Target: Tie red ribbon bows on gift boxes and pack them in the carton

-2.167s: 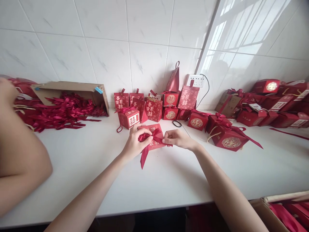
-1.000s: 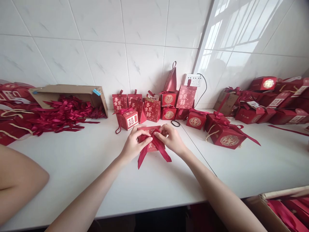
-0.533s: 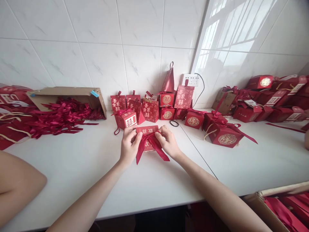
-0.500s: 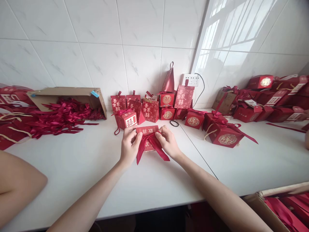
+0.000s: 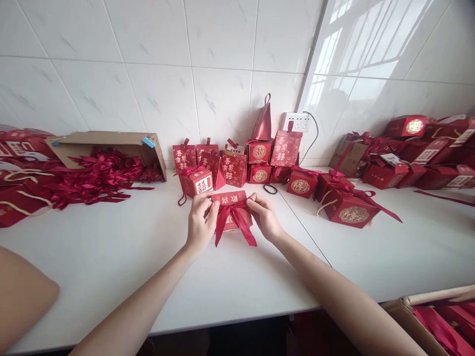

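1. Now we've got the red gift box [image 5: 229,198] on the tabletop [image 5: 208,296], between our hands.
2. Our right hand [image 5: 266,217] has its fingers pinching the satin ribbon [image 5: 243,228] beside the bow; our left hand [image 5: 200,222] bends its fingers at the box's left edge, exact grip hidden.
3. We'd best ease both loops outward evenly, knot centred, tails untwisted.

Head-worn view; looks forward and down at hands, close.
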`<state>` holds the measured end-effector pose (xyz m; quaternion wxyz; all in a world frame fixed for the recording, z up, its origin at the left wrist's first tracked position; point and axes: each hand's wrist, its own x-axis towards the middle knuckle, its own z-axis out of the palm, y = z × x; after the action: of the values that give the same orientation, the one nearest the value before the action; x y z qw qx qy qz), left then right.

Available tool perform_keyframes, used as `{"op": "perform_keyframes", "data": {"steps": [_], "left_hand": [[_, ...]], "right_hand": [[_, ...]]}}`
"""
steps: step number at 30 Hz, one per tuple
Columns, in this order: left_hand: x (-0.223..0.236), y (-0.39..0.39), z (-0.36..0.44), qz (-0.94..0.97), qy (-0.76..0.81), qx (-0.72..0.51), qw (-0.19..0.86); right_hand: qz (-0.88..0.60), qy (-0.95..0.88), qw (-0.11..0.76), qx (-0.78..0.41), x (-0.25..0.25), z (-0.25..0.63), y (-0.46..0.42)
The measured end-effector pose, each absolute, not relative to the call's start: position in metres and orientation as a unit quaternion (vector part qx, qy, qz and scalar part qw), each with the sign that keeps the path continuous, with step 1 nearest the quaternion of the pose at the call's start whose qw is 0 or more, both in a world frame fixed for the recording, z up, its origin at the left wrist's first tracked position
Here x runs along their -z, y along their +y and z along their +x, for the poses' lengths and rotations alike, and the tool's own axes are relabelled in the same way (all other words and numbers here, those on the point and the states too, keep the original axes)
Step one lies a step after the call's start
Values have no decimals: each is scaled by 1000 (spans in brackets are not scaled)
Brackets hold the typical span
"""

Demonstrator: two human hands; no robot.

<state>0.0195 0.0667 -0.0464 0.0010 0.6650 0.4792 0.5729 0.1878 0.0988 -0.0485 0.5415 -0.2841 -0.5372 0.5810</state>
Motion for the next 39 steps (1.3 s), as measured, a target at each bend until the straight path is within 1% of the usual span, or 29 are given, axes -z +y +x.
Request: {"op": "perform_keyframes", "data": {"steps": [5,7,8,9,11,12,14,17,20,23,27,31,34,39], "left_hand": [[50,70,19,670,453,-587,-30],[51,71,19,664,452,-595,-33],[50,71,19,660,453,-599,-32],[50,71,19,656,454,-602,-29],[49,71,20,654,455,-604,-20],[49,70,20,656,454,-603,-12],[48,68,20,661,451,-600,0],[46,66,21,659,456,-598,12],[45,67,21,655,462,-598,17],[45,70,20,653,458,-602,25],[44,72,19,649,448,-611,63],[39,67,19,694,457,-552,65],[35,63,20,723,458,-509,90],[31,63,20,722,480,-482,125]], "right_hand": [[-304,-537,528,-583,52,187,102],[-319,-553,543,-545,49,188,99],[-330,-574,568,-488,47,190,97],[-334,-607,598,-403,44,191,94],[-301,-690,634,-174,40,193,86],[-261,-732,626,-62,38,193,81],[-168,-808,558,90,38,190,73],[-99,-865,445,209,43,179,65],[-105,-878,402,239,49,171,65],[-115,-881,407,213,51,171,68],[-102,-882,419,192,50,175,70],[-89,-883,420,191,50,175,70],[-77,-878,430,197,51,174,70],[-61,-873,442,196,50,175,68]]}}
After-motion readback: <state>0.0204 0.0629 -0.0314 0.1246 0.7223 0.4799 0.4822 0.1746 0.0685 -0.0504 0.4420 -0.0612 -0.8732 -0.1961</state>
